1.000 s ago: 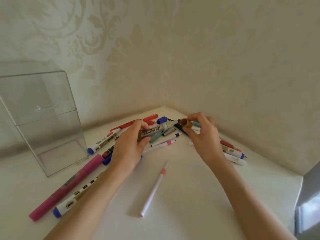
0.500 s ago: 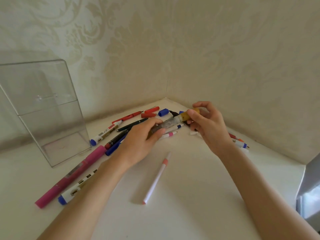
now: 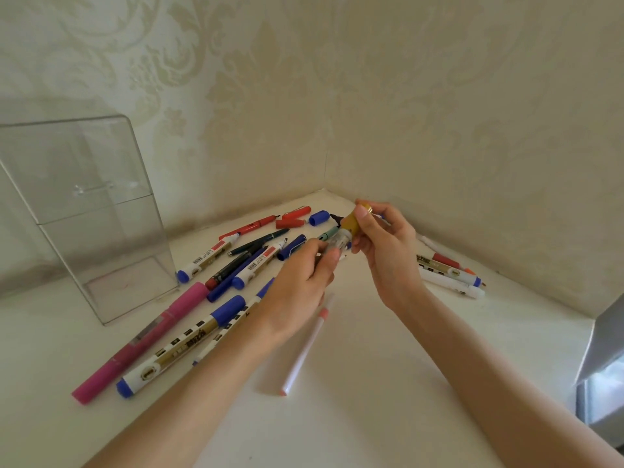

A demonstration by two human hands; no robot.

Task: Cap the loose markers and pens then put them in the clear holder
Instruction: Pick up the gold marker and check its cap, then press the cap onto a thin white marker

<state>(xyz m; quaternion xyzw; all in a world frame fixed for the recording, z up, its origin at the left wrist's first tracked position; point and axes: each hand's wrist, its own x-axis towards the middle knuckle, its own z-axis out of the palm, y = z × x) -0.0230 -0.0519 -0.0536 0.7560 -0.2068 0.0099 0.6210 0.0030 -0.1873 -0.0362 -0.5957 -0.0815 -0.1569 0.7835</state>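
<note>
Counts: gold-capped marker, between left hand and right hand, 1; clear holder, left of left hand, 1; white-barrelled markers, 4 left of left hand, at least 2 right of right hand; pink marker, 1; thin white pen, below hands, 1; beyond left hand: red caps 2, blue cap 1, red pen 1.

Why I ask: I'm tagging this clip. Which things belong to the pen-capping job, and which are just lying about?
Job: clear-barrelled marker gripped by the left hand; gold cap pinched by the right hand; clear holder; loose blue cap; pink marker; white pen.
Lying about: grey object at the right edge; patterned wall.
</note>
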